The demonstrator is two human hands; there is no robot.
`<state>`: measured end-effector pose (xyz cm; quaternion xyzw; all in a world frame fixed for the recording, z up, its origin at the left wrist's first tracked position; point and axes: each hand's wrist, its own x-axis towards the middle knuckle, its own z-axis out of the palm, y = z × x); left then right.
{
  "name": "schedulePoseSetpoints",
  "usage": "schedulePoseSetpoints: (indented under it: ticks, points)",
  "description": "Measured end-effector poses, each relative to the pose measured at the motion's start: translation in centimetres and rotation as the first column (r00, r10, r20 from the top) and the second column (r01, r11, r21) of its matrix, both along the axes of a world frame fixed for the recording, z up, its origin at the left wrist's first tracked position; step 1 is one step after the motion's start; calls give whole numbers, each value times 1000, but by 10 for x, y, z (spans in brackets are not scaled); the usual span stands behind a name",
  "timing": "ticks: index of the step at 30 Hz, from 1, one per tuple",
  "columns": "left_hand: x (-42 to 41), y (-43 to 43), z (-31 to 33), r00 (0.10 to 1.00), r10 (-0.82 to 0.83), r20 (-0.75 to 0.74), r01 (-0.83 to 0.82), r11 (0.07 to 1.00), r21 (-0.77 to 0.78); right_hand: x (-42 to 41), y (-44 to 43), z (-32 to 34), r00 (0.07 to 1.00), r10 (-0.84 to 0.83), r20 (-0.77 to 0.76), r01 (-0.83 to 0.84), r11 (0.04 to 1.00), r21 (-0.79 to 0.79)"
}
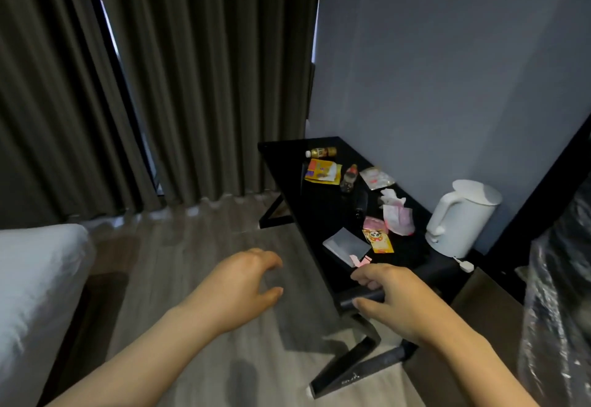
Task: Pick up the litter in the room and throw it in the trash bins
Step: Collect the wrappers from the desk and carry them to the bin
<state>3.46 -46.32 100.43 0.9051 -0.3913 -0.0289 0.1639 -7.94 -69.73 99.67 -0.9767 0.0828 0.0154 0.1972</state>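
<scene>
Left hand (243,282) and right hand (393,294) are empty, fingers loosely curled. A sloppy swipe could flick that pink scrap (361,260) off the table (319,215) edge or bump the kettle (460,218).

Both forearms are bare to the frame's edge; the left hand (243,282) and right hand (395,299) seem bare too, though blurred.

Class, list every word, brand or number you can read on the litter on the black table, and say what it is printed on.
No text can be read.
Gold-labelled bottle: label too blurred.
Yellow packet: print too blurred.
Red-labelled bottle: too small.
Cartoon snack packet: print blurred.
White kettle: no marking visible.
</scene>
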Motion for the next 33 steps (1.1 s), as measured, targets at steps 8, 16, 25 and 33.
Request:
schedulePoseSetpoints:
  ticks: [8, 16, 25, 33]
  points:
    - [125, -19, -30, 990, -134, -51, 133, 991, -19, 86, -9, -28, 977, -211, 32, 208, 976, 67]
    - [230, -46, -46, 954, -280, -102, 278, 960, -40, 147, -10, -52, 908, -419, 18, 414, 901, 128]
    - [304, -105, -73, 905, -394, -162, 389, 919, -64, 190, -47, -87, 804, -590, -70, 592, 784, 189]
    - [366, -193, -92, 876, -444, -188, 452, 892, 3, 233, -114, -114, 731, -673, -111, 678, 700, 223]
